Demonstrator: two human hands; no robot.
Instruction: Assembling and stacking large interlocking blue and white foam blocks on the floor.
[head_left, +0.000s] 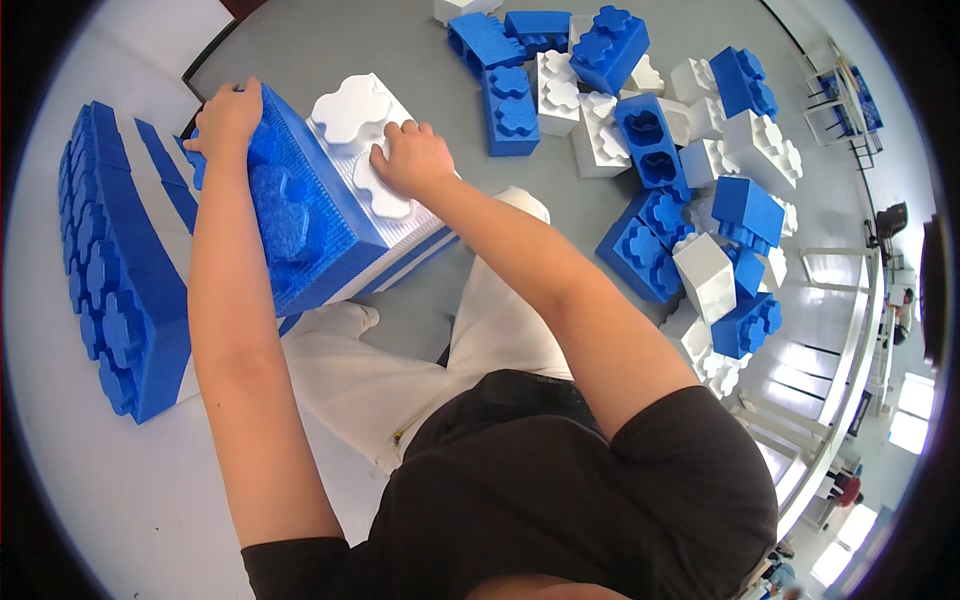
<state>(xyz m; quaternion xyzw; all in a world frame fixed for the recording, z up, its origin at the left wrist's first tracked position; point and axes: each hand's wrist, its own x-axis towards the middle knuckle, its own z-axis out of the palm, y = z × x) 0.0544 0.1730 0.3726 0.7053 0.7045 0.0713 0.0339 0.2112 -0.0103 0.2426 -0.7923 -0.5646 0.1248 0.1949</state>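
A large blue toy building block (pixel 345 190) with flower-shaped studs stands in front of me, on top of white and blue layers. Over its far left corner my left hand (pixel 228 120) is closed, with the fingertips partly hidden beyond the edge. Beside it on the right lies a white building block (pixel 383 203) with similar studs. My right hand (pixel 413 160) rests on this white block, fingers curled about one of its studs. Both blocks touch along a straight seam.
At the left stands a stacked wall of blue and white blocks (pixel 150 340) against a white surface. Several loose blue blocks (pixel 640 245) and white blocks (pixel 605 140) lie piled on the grey floor at the right. White metal frames (pixel 845 330) stand beyond.
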